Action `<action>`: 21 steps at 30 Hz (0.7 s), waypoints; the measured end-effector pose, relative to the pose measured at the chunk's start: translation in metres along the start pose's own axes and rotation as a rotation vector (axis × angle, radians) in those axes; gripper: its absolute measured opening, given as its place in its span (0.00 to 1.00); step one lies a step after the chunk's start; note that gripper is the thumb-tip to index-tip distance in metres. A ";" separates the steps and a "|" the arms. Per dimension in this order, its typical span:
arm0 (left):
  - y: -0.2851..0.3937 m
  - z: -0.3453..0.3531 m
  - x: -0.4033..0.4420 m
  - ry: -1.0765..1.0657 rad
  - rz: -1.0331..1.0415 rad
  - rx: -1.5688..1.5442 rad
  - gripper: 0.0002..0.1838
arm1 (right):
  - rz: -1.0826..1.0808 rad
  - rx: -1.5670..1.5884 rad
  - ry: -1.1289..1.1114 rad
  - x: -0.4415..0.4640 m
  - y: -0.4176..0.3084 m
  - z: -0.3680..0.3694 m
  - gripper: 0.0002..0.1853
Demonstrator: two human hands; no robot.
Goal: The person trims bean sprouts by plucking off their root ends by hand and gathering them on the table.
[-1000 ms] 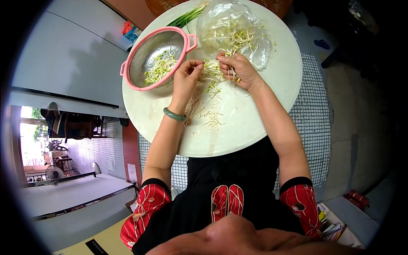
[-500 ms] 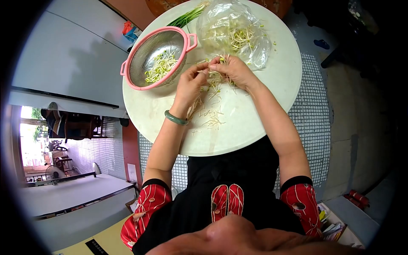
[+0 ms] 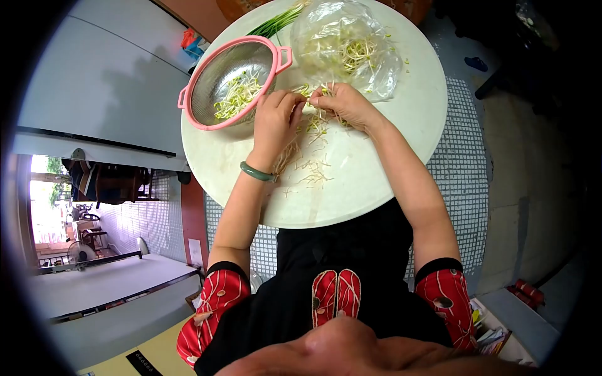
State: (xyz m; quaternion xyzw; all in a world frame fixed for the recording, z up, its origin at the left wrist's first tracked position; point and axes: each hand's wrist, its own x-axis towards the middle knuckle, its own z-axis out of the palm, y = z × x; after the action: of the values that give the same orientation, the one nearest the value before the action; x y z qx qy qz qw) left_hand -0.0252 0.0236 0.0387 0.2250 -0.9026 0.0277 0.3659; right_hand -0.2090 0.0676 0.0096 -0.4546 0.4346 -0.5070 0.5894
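Note:
Over the round white table, my left hand (image 3: 274, 119), with a green bangle at its wrist, is closed in a pinch; what it grips is too small to make out. My right hand (image 3: 345, 105) is shut on bean sprouts, its fingertips close to those of my left hand. Beneath and between the hands lie loose sprouts (image 3: 315, 128), with thin brownish roots (image 3: 313, 172) scattered nearer my body. A pink-rimmed metal colander (image 3: 207, 75) to the left holds a heap of sprouts (image 3: 239, 95). Behind my right hand sits a clear plastic bag (image 3: 382, 72) of sprouts.
Green onions (image 3: 276, 24) lie at the far edge of the round table (image 3: 376, 169). At the left stands a white cabinet (image 3: 106, 94). A blue slipper (image 3: 476, 64) is on the floor at the right.
My hands, apart one second ago, have come together over the sprouts. Since half a second ago, my left hand has turned and shows more of its back.

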 end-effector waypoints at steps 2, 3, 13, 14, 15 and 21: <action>0.005 0.005 -0.006 0.023 -0.250 -0.190 0.04 | 0.029 -0.087 0.008 -0.002 -0.004 0.000 0.08; 0.006 0.008 -0.009 0.035 -0.373 -0.286 0.04 | 0.042 -0.132 0.013 -0.003 -0.006 0.000 0.08; 0.014 0.014 -0.018 -0.221 -1.130 -1.503 0.08 | 0.034 0.122 0.012 0.004 0.004 -0.005 0.09; 0.015 0.015 -0.018 -0.218 -1.115 -1.532 0.08 | 0.031 0.122 0.016 0.004 0.005 -0.005 0.09; 0.016 0.015 -0.018 -0.228 -1.120 -1.535 0.08 | 0.027 0.121 0.019 0.004 0.004 -0.005 0.09; 0.016 0.020 -0.021 -0.218 -1.109 -1.550 0.06 | 0.020 0.145 0.002 -0.001 -0.004 0.000 0.10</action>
State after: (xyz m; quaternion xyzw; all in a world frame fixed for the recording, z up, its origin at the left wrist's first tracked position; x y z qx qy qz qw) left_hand -0.0316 0.0417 0.0114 0.3170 -0.4644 -0.7752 0.2879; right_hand -0.2102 0.0685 0.0137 -0.4058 0.4020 -0.5316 0.6254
